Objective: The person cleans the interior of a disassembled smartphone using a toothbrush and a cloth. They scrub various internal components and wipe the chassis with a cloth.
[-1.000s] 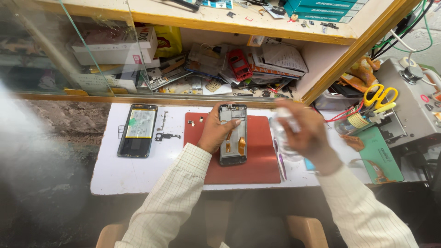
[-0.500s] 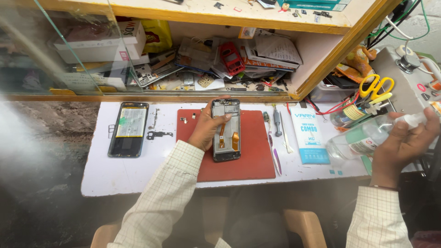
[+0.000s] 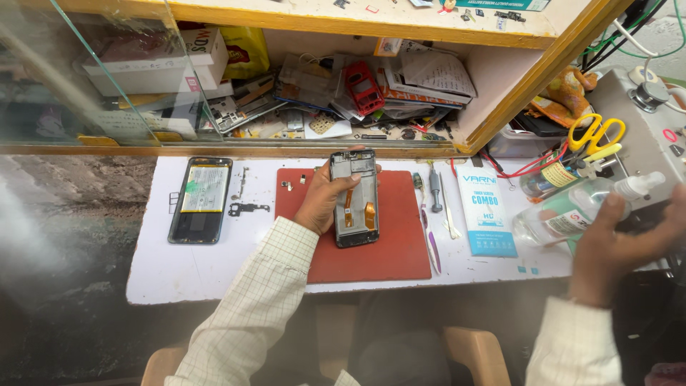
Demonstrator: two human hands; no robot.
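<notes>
Two hands [image 3: 325, 204], perhaps two opened phones [image 3: 355, 200]

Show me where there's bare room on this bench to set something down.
Bare patches: the red mat below the phone frame in the left hand, and the white bench below the opened phone. Crowded: tools, packet, bottle by the right hand.

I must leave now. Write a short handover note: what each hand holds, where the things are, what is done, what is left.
Left hand: holds the opened phone frame on the red mat.
Right hand: grips a clear plastic bottle at the right table edge.
Second phone with battery lies left on the white table; tools and a blue packet lie right of the mat.
Done: the phone is open, small parts are removed.
Left: cannot tell; the frame is not yet closed.
</notes>
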